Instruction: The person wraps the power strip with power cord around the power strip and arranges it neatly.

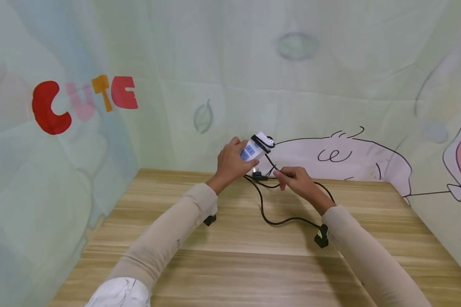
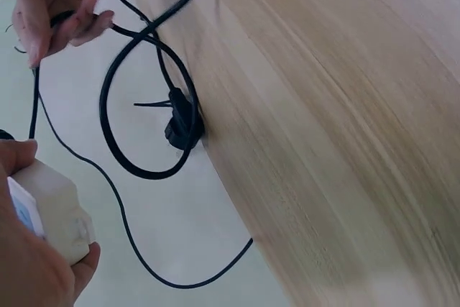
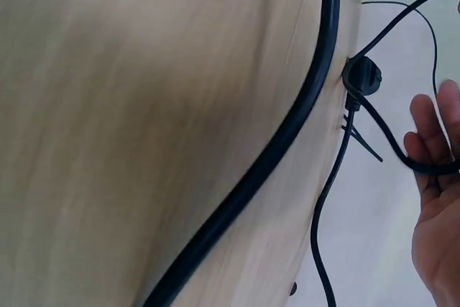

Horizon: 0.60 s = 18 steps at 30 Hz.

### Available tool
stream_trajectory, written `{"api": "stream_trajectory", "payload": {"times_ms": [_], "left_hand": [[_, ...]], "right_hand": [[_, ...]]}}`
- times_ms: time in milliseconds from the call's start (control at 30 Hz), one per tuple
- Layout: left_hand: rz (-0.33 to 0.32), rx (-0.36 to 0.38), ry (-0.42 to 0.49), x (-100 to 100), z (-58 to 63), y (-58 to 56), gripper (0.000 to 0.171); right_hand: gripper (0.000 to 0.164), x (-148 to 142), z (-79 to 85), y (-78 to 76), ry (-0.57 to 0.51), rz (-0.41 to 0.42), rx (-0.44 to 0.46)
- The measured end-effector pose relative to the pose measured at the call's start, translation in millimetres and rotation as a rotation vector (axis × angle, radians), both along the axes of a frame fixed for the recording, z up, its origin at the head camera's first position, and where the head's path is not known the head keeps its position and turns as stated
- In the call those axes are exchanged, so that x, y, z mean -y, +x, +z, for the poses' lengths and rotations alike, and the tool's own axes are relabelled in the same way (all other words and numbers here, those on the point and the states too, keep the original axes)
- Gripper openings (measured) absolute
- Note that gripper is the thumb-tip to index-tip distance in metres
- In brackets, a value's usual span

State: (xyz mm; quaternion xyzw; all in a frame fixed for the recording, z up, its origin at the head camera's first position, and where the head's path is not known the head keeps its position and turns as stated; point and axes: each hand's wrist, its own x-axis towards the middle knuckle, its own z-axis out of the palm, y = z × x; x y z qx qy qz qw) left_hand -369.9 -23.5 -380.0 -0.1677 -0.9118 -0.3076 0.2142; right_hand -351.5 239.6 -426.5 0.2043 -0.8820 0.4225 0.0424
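My left hand point(image 1: 230, 160) grips a white power strip point(image 1: 249, 150) with blue sockets, raised above the far part of the table. Black cord is wound around the strip's far end. To its right, my right hand point(image 1: 297, 181) pinches the black power cord point(image 1: 270, 163) between thumb and fingers. In the left wrist view the cord point(image 2: 104, 106) hangs in a loop below that hand. The right wrist view shows the right hand's fingers point(image 3: 430, 131) curled at the cord. A black plug point(image 1: 259, 175) lies between the hands at the table's far edge.
A second black plug point(image 1: 321, 237) with a yellow label lies beside the right forearm, a cord running to it. Partly hidden under the left sleeve is another black piece point(image 1: 210, 220). Behind the wooden table point(image 1: 253, 273) hangs a printed curtain point(image 1: 238, 85).
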Motion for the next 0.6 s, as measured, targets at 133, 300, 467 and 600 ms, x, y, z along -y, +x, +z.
{"api": "stream_trajectory", "payload": {"times_ms": [133, 300, 467, 600], "left_hand": [[0.015, 0.020, 0.027, 0.9, -1.3, -2.3, 0.073], [0.052, 0.040, 0.019, 7.4, -4.6, -5.3, 0.073], [0.084, 0.066, -0.026, 19.6, -11.1, -10.6, 0.070], [0.094, 0.085, -0.063, 22.7, -12.9, -11.7, 0.069]], "right_hand": [[0.046, 2.2, -3.1, 3.7, -0.092, 0.053, 0.018], [0.045, 5.9, -2.6, 12.3, -0.231, 0.183, 0.027], [0.039, 15.2, 6.5, 16.7, -0.247, 0.222, 0.042], [0.036, 20.6, 17.4, 13.7, -0.108, 0.187, 0.012]]}}
